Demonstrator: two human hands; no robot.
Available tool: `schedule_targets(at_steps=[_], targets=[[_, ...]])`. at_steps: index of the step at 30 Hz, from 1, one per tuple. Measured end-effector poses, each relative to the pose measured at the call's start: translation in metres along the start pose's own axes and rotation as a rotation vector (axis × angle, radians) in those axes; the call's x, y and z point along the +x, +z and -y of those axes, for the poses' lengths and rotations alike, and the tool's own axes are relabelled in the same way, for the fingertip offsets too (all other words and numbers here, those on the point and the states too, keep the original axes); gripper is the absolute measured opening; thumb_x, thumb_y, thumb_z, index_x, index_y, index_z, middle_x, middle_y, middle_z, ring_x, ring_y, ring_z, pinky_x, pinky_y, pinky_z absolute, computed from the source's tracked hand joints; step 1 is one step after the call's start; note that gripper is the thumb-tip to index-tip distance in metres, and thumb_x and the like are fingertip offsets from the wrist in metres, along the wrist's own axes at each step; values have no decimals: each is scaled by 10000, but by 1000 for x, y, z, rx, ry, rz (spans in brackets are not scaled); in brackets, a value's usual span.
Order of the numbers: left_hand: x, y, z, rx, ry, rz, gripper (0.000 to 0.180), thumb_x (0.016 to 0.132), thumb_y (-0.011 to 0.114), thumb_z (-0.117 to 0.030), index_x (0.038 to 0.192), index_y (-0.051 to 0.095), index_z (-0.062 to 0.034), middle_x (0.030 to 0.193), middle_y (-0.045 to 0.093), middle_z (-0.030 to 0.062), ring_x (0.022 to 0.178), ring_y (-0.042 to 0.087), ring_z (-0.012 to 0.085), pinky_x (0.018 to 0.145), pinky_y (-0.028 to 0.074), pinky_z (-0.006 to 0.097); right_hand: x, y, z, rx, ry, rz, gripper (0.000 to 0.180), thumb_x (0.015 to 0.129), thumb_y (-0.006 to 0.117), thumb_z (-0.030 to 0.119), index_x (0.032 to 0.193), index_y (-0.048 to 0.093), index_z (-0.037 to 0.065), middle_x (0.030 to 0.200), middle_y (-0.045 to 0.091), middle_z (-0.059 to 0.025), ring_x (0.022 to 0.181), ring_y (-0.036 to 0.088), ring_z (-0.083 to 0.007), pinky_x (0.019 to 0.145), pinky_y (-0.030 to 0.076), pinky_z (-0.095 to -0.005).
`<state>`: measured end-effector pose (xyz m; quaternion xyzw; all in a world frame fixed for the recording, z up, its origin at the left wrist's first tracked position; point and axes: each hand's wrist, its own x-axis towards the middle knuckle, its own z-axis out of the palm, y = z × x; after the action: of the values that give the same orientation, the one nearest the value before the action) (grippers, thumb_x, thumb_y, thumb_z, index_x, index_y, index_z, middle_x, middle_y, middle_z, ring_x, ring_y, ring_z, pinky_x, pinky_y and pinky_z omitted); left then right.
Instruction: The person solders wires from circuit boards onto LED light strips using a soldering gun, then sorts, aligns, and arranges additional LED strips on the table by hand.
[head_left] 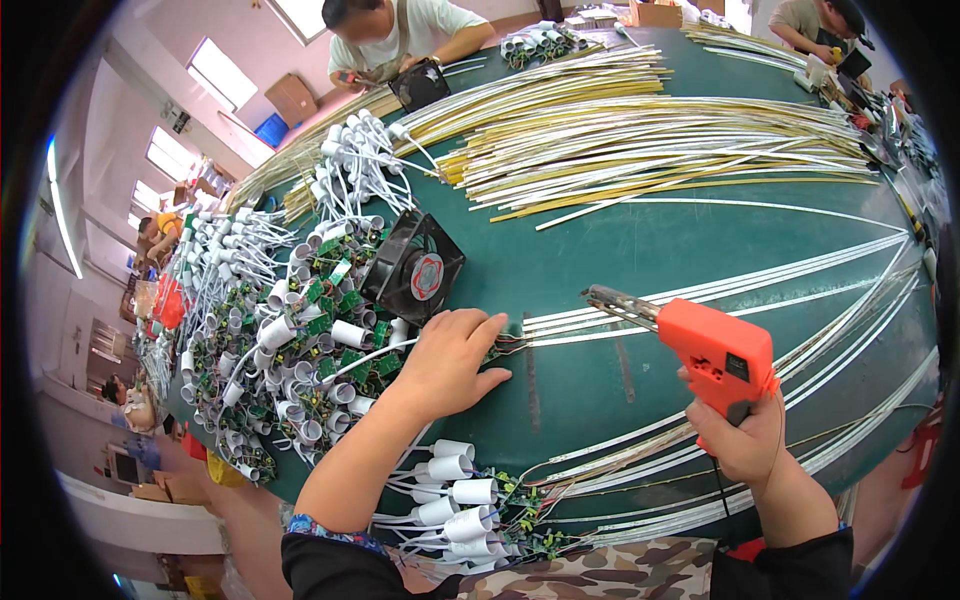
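My right hand is wrapped round the grip of an orange soldering gun. Its metal tip points left, above a bundle of white LED strips on the green table. At the left end of those strips, thin wires run to a small green circuit board, partly covered by my left hand. The thumb and index finger of that hand are spread apart around the board; the other fingers are partly hidden. Just beyond it stands a square black fan, tilted. More strips lie nearer me, wired to boards with white cylindrical housings.
A heap of white housings and circuit boards fills the table's left side. Long white and yellow strips lie across the far side. A person works opposite, another at far right. A dark cord hangs from the soldering gun.
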<state>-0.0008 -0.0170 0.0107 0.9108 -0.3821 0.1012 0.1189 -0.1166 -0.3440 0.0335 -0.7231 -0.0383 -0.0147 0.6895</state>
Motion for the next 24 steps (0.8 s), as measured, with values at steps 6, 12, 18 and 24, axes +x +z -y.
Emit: schedule_targets(at_steps=[6, 12, 18, 24], targets=[[6, -10, -3, -5, -238, 393, 443, 813, 700, -210, 1188, 557, -23, 1075, 592, 174, 919, 634, 353, 793, 530, 427, -3, -10, -4, -62, 31, 31, 435, 802, 638, 17, 1228, 559, -23, 1096, 642, -90, 934, 600, -137, 837, 487, -310], [18, -23, -20, -125, -246, 384, 488, 795, 692, -188, 1221, 543, -2, 1032, 607, 202, 881, 639, 390, 772, 534, 444, -5, -15, 5, 162, -2, -112, 441, 801, 692, 57, 1214, 560, -25, 1017, 643, -74, 838, 578, -109, 780, 486, -285], [4, -86, -57, -75, -211, 336, 520, 764, 697, -147, 1238, 548, 9, 972, 616, 187, 816, 644, 372, 718, 538, 421, -3, -18, -4, 117, -97, -134, 503, 795, 644, 14, 1279, 509, -8, 1114, 628, -93, 914, 594, -128, 799, 479, -281], [-22, -128, -138, -98, 26, 433, 583, 758, 691, -121, 1279, 499, 57, 883, 589, 152, 705, 627, 287, 624, 541, 364, -36, -77, 10, 117, -381, -335, 485, 879, 565, 36, 1328, 407, -56, 1214, 554, -160, 846, 553, -104, 720, 456, -212]])
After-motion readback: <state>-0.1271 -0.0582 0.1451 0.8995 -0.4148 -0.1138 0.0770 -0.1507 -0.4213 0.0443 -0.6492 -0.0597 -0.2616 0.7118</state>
